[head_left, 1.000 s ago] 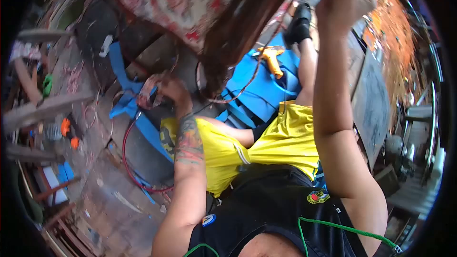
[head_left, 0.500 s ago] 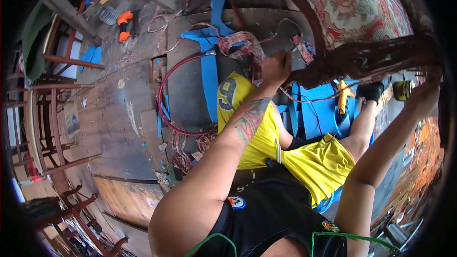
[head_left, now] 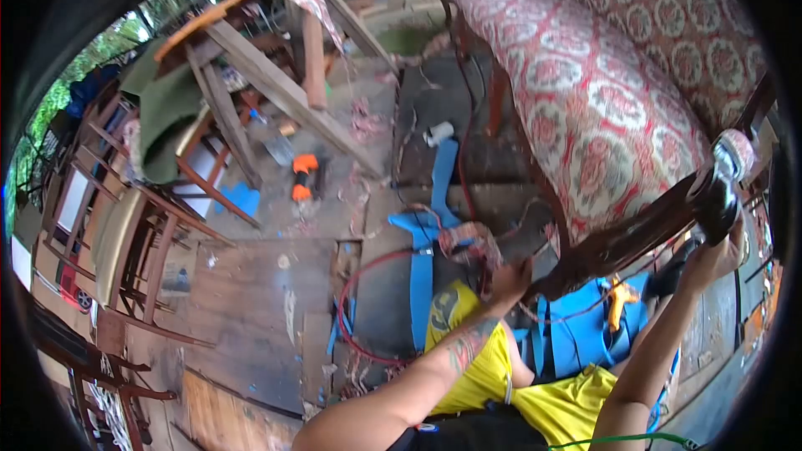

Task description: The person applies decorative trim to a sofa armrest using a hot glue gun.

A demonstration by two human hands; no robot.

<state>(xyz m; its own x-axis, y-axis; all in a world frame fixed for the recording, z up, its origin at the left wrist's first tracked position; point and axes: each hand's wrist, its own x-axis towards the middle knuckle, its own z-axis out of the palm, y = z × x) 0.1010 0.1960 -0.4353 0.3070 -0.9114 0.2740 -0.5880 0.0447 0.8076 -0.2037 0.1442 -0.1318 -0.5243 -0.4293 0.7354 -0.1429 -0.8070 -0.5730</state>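
Observation:
My left hand (head_left: 510,281) is closed at the lower end of the sofa's dark carved wooden arm (head_left: 618,238), its fingertips pressed together. What they pinch is too small to make out. A floral fabric strip (head_left: 473,242) lies bunched just beyond this hand. On the far right, my right hand (head_left: 717,260) curls up against the underside of the arm's rounded end, fingers partly hidden. A thin patterned cord (head_left: 576,314) runs below the arm from near my left hand towards my right. The sofa seat (head_left: 576,92) has red and cream floral upholstery.
Blue webbing (head_left: 572,326) lies by my legs with a yellow glue gun (head_left: 621,304) on it. A red hose (head_left: 347,296) loops across the floor. An orange-black tool (head_left: 305,177) sits further left. Wooden chair frames (head_left: 125,238) and a trestle (head_left: 276,88) stand at left.
My view has tilted up, showing more of the sofa and room, so things sit lower in the picture. Both hands stay at the wooden arm.

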